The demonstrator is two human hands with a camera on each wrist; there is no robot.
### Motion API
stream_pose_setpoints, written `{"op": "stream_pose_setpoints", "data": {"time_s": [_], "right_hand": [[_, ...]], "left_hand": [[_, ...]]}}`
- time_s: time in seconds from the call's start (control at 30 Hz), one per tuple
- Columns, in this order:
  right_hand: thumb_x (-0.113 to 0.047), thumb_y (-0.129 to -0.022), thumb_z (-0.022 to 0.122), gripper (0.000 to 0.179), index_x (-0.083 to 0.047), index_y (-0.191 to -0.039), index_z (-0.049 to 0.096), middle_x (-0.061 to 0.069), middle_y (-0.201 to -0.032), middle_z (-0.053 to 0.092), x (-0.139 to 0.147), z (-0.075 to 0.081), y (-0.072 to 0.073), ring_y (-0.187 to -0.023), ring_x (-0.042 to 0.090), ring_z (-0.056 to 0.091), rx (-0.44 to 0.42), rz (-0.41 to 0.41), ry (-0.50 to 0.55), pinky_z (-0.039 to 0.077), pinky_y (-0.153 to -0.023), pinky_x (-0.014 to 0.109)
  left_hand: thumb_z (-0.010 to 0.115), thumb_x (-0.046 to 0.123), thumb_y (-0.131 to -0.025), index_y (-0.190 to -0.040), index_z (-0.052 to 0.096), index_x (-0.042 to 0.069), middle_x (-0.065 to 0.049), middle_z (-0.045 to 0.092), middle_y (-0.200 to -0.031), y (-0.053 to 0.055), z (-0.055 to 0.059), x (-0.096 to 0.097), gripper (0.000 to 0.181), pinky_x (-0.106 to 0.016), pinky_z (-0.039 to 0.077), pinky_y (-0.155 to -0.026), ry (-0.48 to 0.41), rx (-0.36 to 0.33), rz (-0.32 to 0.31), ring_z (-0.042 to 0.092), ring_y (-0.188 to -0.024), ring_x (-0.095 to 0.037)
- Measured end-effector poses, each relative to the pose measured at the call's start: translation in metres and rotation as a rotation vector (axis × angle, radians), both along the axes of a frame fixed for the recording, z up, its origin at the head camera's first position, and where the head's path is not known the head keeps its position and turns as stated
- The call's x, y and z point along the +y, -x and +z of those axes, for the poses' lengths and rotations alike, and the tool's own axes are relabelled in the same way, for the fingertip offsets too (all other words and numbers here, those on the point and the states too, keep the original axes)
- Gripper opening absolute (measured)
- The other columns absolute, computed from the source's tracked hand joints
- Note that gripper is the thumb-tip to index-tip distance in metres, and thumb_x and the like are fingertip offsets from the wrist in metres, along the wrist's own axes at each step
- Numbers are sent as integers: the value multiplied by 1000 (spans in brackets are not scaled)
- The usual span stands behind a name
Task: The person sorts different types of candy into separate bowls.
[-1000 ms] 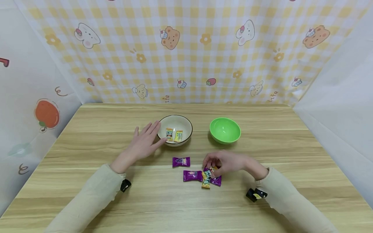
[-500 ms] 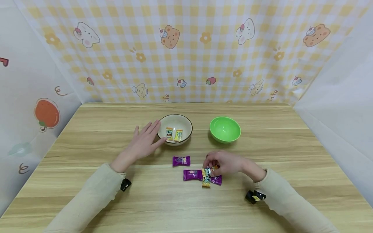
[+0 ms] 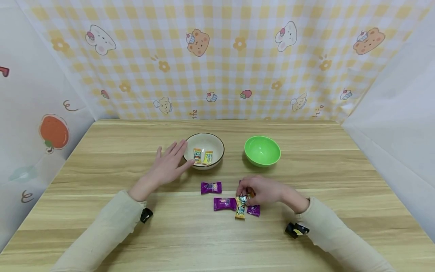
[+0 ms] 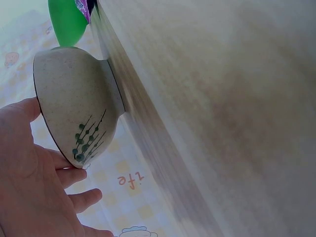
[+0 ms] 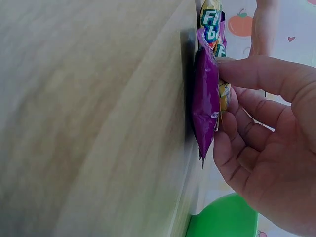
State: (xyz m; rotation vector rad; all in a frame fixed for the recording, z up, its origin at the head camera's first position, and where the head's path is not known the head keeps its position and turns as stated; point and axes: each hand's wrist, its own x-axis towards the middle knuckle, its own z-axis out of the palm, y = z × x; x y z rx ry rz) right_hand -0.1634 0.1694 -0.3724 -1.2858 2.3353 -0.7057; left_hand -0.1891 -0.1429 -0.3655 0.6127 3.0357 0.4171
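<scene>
My left hand [image 3: 165, 168] rests its straight fingers and thumb on the rim of a cream bowl [image 3: 214, 143], which has a dark edge and green sprigs outside. Inside that bowl lie two wrapped candies, one labelled fruit candy [image 3: 197, 155] and one yellow candy [image 3: 208, 158]. My right hand [image 3: 263, 190] pinches a yellow-wrapped candy [image 5: 224, 96] between thumb and fingers, low over a small pile. Another yellow candy [image 3: 239, 213] and a purple candy [image 3: 253, 210] lie right by it. Fingers hide part of the pile.
A green bowl [image 3: 262, 151] stands right of the cream one. Two more purple candies, one nearer the bowls [image 3: 211, 187] and a lower purple candy [image 3: 224, 204], lie on the wooden table [image 3: 190, 241]. Checked cloth hangs behind.
My right hand has shifted only slightly over the pile, and the candy at its fingers has turned. A purple candy beside it has slid a little. The left hand stays put.
</scene>
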Motion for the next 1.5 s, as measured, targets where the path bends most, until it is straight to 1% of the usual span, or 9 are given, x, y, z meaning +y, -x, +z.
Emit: {"op": "stream_pose_setpoints", "data": {"time_s": [0.13, 0.37, 0.57, 0.63, 0.83, 1.0, 1.13, 1.3, 1.5], "right_hand": [[-9, -72, 69, 23, -11, -94, 62, -9, -85, 50, 1, 0, -1, -78, 8, 47, 13, -9, -12, 41, -70, 23], [-9, -73, 69, 20, -11, -91, 61, -9, -88, 55, 4, -1, 3, -78, 8, 51, -20, -27, 59, 44, -69, 24], [-16, -78, 67, 19, -10, -95, 64, -8, -89, 61, 7, 0, 11, -79, 7, 54, -69, -79, 120, 44, -71, 26], [-18, -79, 67, 20, -9, -97, 65, -8, -84, 61, 7, 1, 14, -73, 6, 52, -73, -108, 140, 44, -67, 25], [-15, -81, 64, 26, 0, -103, 63, -3, -73, 62, 5, 3, 23, -57, 7, 49, -209, -237, 226, 42, -53, 23], [-11, -83, 61, 29, 8, -106, 59, 9, -83, 65, -4, 10, 30, -73, 19, 61, -354, -405, 341, 49, -66, 27], [-10, -87, 56, 30, 10, -109, 55, 21, -91, 62, -15, 16, 37, -85, 31, 60, -461, -517, 444, 47, -76, 37], [-12, -90, 51, 30, 9, -112, 54, 25, -101, 58, -31, 25, 48, -91, 28, 58, -565, -624, 527, 44, -82, 39], [-10, -90, 51, 28, 8, -111, 54, 26, -104, 57, -53, 34, 59, -90, 25, 59, -615, -697, 598, 45, -82, 34]], "left_hand": [[28, 57, -89, -141, 14, 5, -9, 10, -145, 0, -1, 0, 74, -58, -5, -96, 5, 2, -1, 11, -130, -31], [30, 56, -89, -141, 14, 5, -7, 9, -146, 0, 0, 0, 74, -58, -5, -96, -2, -3, 2, 11, -130, -31], [30, 56, -89, -141, 14, 6, -7, 9, -146, 1, 0, 0, 74, -57, -6, -96, 0, -6, 2, 10, -130, -31], [30, 56, -89, -141, 14, 6, -8, 10, -146, 0, 0, 0, 74, -58, -5, -96, -1, -4, 2, 11, -130, -31], [29, 56, -89, -141, 14, 6, -9, 12, -145, 0, 0, 0, 74, -58, -4, -96, 3, 1, -1, 11, -130, -31], [29, 57, -89, -141, 15, 6, -9, 12, -145, 0, 1, 0, 75, -58, -3, -96, 1, 3, -1, 12, -130, -31], [27, 59, -88, -141, 15, 6, -9, 12, -145, 0, 0, -1, 76, -58, -4, -96, 4, 3, 0, 11, -130, -31], [27, 59, -88, -141, 14, 6, -8, 11, -146, 1, 0, -1, 76, -58, -5, -96, -1, -1, 1, 11, -130, -30], [26, 60, -88, -141, 13, 7, -6, 9, -146, 0, 0, -1, 76, -57, -6, -96, 4, -6, 0, 9, -130, -29]]}}
